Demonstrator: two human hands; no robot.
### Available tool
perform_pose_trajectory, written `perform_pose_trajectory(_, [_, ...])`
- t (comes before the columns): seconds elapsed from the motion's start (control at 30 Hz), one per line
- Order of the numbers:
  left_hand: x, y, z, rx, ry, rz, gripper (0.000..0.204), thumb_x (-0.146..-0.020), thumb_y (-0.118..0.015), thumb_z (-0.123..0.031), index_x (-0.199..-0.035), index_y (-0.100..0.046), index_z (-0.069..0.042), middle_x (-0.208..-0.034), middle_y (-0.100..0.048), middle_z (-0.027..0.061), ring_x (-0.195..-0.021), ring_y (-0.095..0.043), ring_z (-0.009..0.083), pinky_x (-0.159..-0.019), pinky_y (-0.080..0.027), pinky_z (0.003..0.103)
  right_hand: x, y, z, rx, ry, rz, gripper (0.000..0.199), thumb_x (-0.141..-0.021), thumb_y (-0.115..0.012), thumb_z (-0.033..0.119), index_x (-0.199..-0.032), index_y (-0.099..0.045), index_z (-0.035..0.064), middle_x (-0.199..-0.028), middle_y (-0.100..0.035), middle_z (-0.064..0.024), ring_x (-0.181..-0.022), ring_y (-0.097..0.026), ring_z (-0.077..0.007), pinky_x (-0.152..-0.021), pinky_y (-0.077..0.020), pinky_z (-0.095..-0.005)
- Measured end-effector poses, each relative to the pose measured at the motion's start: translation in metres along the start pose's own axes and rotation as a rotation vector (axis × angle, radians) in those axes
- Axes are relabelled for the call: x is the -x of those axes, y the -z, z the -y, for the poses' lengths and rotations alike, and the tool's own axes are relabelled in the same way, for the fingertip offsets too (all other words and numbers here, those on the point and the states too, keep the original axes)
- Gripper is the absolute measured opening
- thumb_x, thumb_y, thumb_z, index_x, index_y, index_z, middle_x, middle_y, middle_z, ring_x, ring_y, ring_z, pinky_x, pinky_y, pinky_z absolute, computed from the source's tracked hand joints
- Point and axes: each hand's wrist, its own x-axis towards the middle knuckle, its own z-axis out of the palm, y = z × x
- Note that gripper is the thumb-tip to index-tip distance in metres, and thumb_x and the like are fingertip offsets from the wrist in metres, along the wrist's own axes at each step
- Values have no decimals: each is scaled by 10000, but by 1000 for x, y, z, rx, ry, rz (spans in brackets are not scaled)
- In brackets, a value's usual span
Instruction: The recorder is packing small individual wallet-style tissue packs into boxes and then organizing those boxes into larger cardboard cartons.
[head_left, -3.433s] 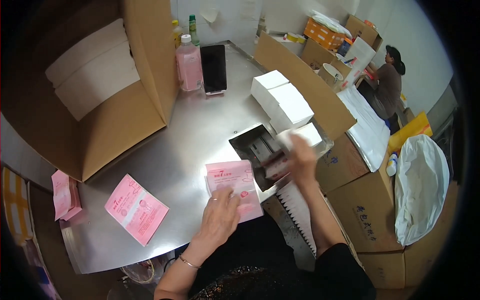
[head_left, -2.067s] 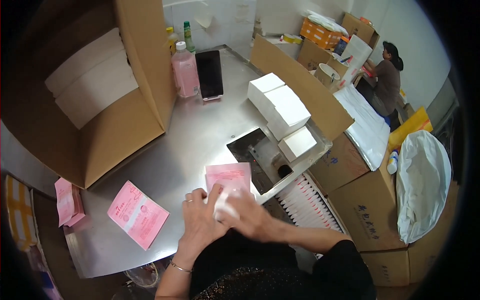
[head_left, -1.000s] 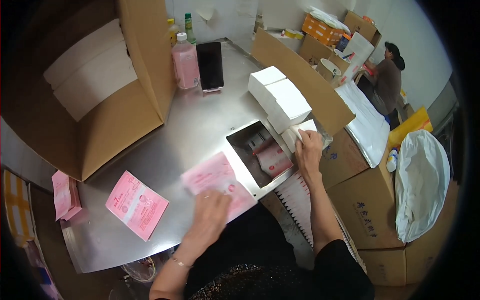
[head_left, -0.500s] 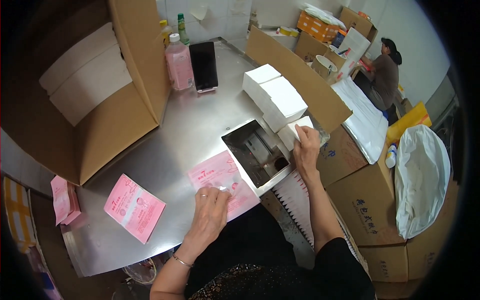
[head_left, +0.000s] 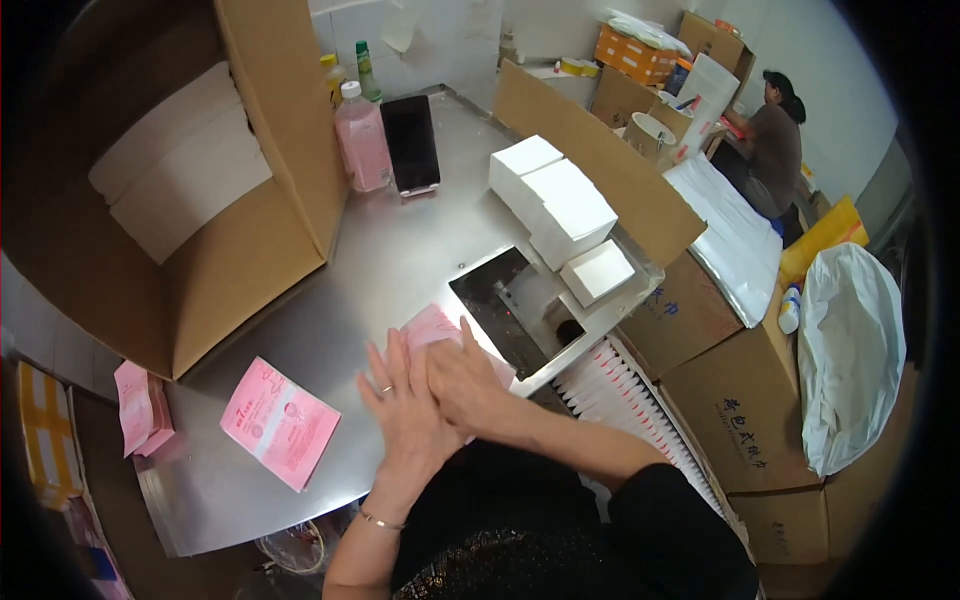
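Observation:
Both my hands meet over a pink printed plastic packet (head_left: 428, 325) at the table's front edge, covering most of it. My left hand (head_left: 408, 415) is open, its fingers spread along the packet's left side. Across it from the right comes my right hand (head_left: 465, 385), with a finger stretched out over the packet; the hands overlap, so some fingertips are hidden. Beyond the packet is a rectangular opening (head_left: 500, 310) set into the metal table. A small white paper block (head_left: 598, 272) stands at its far right corner, untouched, beside larger stacked white blocks (head_left: 565, 205).
Another pink packet (head_left: 282, 422) lies on the metal table (head_left: 390, 260), with more pink packets (head_left: 143, 410) at the left edge. A large open carton (head_left: 245, 265) stands left. A phone (head_left: 410, 145) and pink bottle (head_left: 361, 140) stand behind. Cartons (head_left: 745, 400) fill the right; a person (head_left: 775, 145) sits farther off.
My right hand has left the small white block and swung left onto the pink packet. My left hand's fingers have spread out. The view has shifted slightly.

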Motion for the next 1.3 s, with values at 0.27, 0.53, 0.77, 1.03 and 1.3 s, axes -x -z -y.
perform_pose_trajectory(0.27, [1,-3,9,-109,-144,162,609,-781,-707,-402,-1298,-615,-94,-1277,-550,201,-1054,-505,353,-871,-375,490,49,32,-129,395,-437,-452,169,-833,-637,112,-971,-609,20,-876,-565,-114,-914,-567,-314,-889,-411,-485])
perform_pose_trajectory(0.53, [-10,11,0,-241,-268,19,385,-804,-710,-401,-1011,-623,-89,-1089,-551,154,-934,-532,287,-726,-417,434,70,31,-162,157,-573,-324,163,-848,-647,80,-1003,-665,33,-922,-582,-118,-959,-559,-306,-872,-429,-439])
perform_pose_trajectory(0.77, [7,-1,2,-9,-273,251,421,-803,-683,-260,-1164,-605,-58,-1116,-545,181,-944,-531,319,-756,-436,467,70,21,-131,-33,-292,-509,378,-770,-611,-15,-1147,-643,-5,-1174,-653,-184,-1047,-636,-390,-917,-499,-475])
perform_pose_trajectory(1.03, [0,17,-1,163,-220,128,694,-751,-684,-123,-1410,-487,-33,-928,-524,162,-866,-539,321,-723,-432,422,29,-14,-19,-1,84,149,327,-824,-580,114,-1136,-648,48,-1021,-622,-174,-995,-604,-342,-1077,-286,-701])
perform_pose_trajectory(1.3, [33,25,36,194,-125,180,436,-763,-692,-85,-1192,-630,-33,-984,-522,172,-921,-519,342,-764,-444,429,13,-30,-103,-318,-502,146,152,-840,-578,107,-944,-637,13,-873,-680,-236,-868,-675,-390,-775,-531,-505])
